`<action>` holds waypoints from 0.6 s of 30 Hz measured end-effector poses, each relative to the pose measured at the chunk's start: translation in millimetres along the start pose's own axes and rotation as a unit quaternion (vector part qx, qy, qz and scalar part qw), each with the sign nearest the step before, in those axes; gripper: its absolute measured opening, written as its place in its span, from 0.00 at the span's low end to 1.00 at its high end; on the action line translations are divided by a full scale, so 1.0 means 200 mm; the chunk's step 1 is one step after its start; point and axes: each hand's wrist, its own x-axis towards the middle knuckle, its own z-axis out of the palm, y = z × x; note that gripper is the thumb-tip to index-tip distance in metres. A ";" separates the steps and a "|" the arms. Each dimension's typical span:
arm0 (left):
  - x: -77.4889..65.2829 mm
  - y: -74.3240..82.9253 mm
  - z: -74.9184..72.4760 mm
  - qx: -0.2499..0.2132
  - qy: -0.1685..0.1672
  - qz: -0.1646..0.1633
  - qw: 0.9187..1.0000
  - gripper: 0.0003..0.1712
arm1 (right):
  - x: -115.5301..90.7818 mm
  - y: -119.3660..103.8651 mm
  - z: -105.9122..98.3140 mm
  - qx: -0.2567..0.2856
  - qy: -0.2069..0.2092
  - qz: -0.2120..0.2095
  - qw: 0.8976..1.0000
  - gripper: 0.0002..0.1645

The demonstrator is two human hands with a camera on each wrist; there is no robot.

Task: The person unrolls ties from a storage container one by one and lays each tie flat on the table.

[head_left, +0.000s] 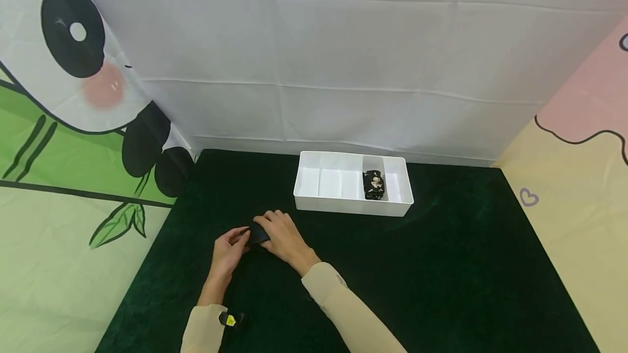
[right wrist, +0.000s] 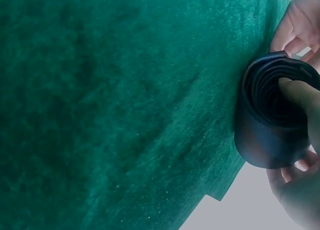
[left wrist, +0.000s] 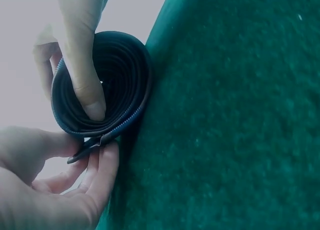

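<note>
A dark blue necktie (head_left: 258, 234), wound into a thick coil, is held between both hands above the green cloth, left of the middle. My left hand (head_left: 228, 253) pinches the loose outer end of the tie between thumb and fingers. From the other side my right hand (head_left: 286, 237) grips the coil; its thumb reaches into the hollow centre while the fingers lie outside. In the left wrist view the coil (left wrist: 136, 65) shows its layered turns end-on. The right wrist view shows the smooth outer face of the coil (right wrist: 272, 140), with a faint reddish patch.
Behind the hands stands a white divided box (head_left: 348, 206). One of its compartments, right of centre, holds a black bundle with a pale pattern (head_left: 374, 185). Dark green cloth (head_left: 456, 266) covers the table, and a white sheet (head_left: 343, 48) hangs along its back edge.
</note>
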 end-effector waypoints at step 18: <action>0.01 -0.01 0.00 0.096 0.045 0.020 0.994 0.19 | 0.00 0.01 0.02 0.017 -0.004 0.018 1.000 0.30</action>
